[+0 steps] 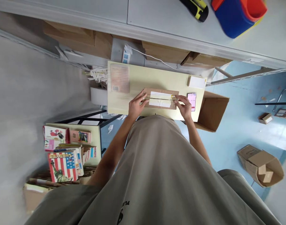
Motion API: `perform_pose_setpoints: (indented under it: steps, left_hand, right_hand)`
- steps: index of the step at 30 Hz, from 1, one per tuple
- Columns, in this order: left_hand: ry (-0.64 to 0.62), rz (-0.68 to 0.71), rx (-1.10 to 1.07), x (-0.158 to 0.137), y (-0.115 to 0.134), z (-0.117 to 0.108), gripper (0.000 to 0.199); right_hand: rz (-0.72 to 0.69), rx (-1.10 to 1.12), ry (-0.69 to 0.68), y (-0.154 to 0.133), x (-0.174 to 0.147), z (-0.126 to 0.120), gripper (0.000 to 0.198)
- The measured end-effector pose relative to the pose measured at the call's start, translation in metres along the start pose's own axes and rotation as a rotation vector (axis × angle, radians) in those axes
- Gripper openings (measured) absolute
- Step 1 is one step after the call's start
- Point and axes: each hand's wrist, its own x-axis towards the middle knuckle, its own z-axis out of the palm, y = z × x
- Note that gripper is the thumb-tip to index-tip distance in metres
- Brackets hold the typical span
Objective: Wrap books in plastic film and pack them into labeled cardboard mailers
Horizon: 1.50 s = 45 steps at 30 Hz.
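Note:
A flat cardboard parcel (147, 90) with a white label (160, 94) lies on the pale yellow table (143, 75) in front of me. A shiny band, which looks like clear tape (159, 99), runs lengthwise across the label. My left hand (136, 104) grips the parcel's left end, thumb near the band and fingers at the upper corner. At the opposite end, my right hand (184, 107) pinches the parcel's edge where the band reaches it. Whether the fingertips also hold the band itself is too small to tell.
A lit phone (192, 101) and a white box (197, 82) are right of the parcel. A printed sheet (119, 78) lies at the table's left. An open carton (214, 111) stands off the right edge. Books (63, 165) are stacked lower left. A shelf (91, 12) spans the top.

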Motion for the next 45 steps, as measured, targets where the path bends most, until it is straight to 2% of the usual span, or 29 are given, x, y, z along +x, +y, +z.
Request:
perform_pose_setpoints:
  steps: [5,21,28,30,32,35,38,40,42,45]
  left_hand:
    - [0.059,-0.030,0.001,0.004,-0.001,0.005,0.057]
    - [0.254,-0.218,-0.240,0.011,0.002,0.024,0.050]
    - [0.250,-0.290,-0.283,0.014,0.014,0.018,0.062]
    - [0.228,-0.323,-0.254,0.016,0.019,0.012,0.057]
    - [0.225,-0.296,-0.152,0.020,0.028,0.003,0.045]
    - [0.259,-0.090,0.069,0.037,0.051,-0.010,0.027]
    - [0.250,0.163,0.161,0.073,0.094,-0.015,0.018]
    - [0.228,0.294,0.131,0.108,0.133,-0.010,0.022]
    - [0.209,0.423,0.041,0.146,0.175,-0.001,0.025]
    - [0.213,0.528,-0.072,0.195,0.230,0.018,0.028]
  right_hand:
    - [0.011,0.006,-0.017,-0.001,0.001,-0.002,0.068]
    - [0.122,0.095,0.023,0.007,0.007,0.013,0.069]
    - [0.111,0.081,-0.010,0.007,0.007,0.012,0.074]
    - [0.106,0.107,-0.032,0.004,0.005,0.010,0.075]
    - [0.082,0.122,-0.068,0.000,0.004,0.004,0.079]
    - [-0.041,0.015,-0.063,-0.018,0.013,-0.017,0.081]
    - [-0.301,-0.172,0.064,-0.056,0.047,-0.054,0.071]
    - [-0.482,-0.273,0.176,-0.092,0.083,-0.083,0.064]
    - [-0.603,-0.355,0.263,-0.131,0.125,-0.107,0.061]
    - [-0.595,-0.533,0.318,-0.173,0.191,-0.125,0.062]
